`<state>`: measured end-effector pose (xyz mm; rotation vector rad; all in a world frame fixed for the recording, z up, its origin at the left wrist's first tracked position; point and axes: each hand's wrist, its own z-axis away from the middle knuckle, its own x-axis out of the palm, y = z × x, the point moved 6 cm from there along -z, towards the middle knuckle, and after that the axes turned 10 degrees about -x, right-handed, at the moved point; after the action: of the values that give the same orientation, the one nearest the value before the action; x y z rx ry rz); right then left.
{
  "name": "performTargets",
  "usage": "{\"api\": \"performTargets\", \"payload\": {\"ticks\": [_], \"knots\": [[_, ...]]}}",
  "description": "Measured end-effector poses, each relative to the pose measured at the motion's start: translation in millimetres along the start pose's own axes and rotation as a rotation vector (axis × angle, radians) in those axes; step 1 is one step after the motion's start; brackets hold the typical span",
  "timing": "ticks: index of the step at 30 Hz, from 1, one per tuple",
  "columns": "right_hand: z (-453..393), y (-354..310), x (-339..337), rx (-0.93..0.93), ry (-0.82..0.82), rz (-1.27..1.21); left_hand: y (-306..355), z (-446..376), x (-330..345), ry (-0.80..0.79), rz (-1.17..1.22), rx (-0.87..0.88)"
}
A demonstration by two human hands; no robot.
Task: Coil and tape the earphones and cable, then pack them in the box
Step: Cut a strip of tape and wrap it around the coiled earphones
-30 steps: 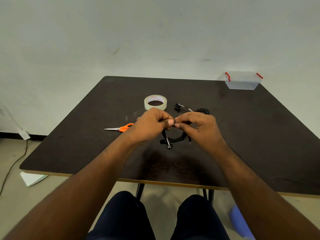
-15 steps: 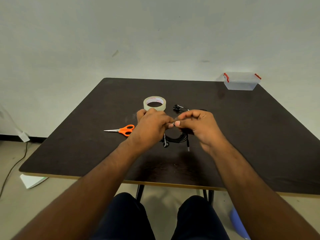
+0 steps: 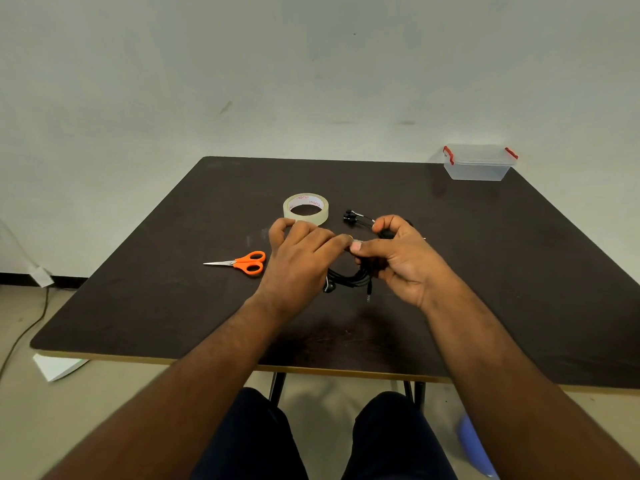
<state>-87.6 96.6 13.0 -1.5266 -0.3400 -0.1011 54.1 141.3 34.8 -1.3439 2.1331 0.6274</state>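
From the head view, your coil of black earphones [image 3: 349,277] hangs between your two hands, just above the dark counter [image 3: 502,271]; it looks light and floppy, so the loops will likely spring apart if you let go; hold it where the loops cross, not by the thin plug end that dangles down, and be gentle with the little buds, which could snap or tug loose. A second black cable [image 3: 356,216] lies on the counter just behind your right hand, beside the tape roll [image 3: 305,208]; it looks just as soft and thin.

Your right hand [image 3: 401,261] is curled round the coil, thumb and fingers squeezing the bundle. Your left hand [image 3: 298,258] is partly curled, its fingertips meeting your right thumb at the top of the coil; it seems to pinch something tiny there, maybe a bit of tape, but it is too small to tell.

The orange scissors [image 3: 242,263] lie near your left hand; the clear box [image 3: 479,164] sits far off at the back right corner, lid on.
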Motion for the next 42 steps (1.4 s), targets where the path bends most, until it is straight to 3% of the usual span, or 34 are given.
{"api": "performTargets", "payload": {"ticks": [4, 8, 11, 15, 27, 31, 33, 38, 42], "knots": [[1.2, -6.4, 0.0, -0.095, -0.008, 0.120, -1.6, -2.9, 4.0, -0.067, -0.014, -0.044], [6.6, -25.3, 2.0, -0.347, 0.050, 0.583, -1.9, -3.0, 3.6, -0.082, -0.054, -0.099], [9.6, -31.7, 15.2, -0.506, -0.083, 0.851, 0.5, -2.3, 4.7, -0.106, -0.091, -0.116], [3.5, -22.4, 18.2, -0.462, -0.213, 1.110, 4.1, 0.9, 7.6, -0.137, -0.119, -0.115], [-2.3, -5.8, 8.8, 0.118, -0.517, 0.475, -3.9, -4.0, -2.7, 0.041, 0.051, 0.111], [-8.8, -3.8, 6.7, 0.155, -0.555, 0.379, -5.1, -10.5, -12.3, 0.144, 0.059, 0.125], [-12.7, -5.1, 7.4, 0.118, -0.539, 0.374, -6.1, -17.3, -12.9, 0.099, 0.092, 0.100], [-21.1, -16.8, 8.4, -0.181, -0.590, 0.699, -11.9, -28.5, 3.3, -0.243, 0.227, -0.023], [-29.0, -13.6, 5.6, -0.483, -0.660, 1.371, -6.1, -24.3, 14.5, -0.270, 0.109, 0.036]]}}
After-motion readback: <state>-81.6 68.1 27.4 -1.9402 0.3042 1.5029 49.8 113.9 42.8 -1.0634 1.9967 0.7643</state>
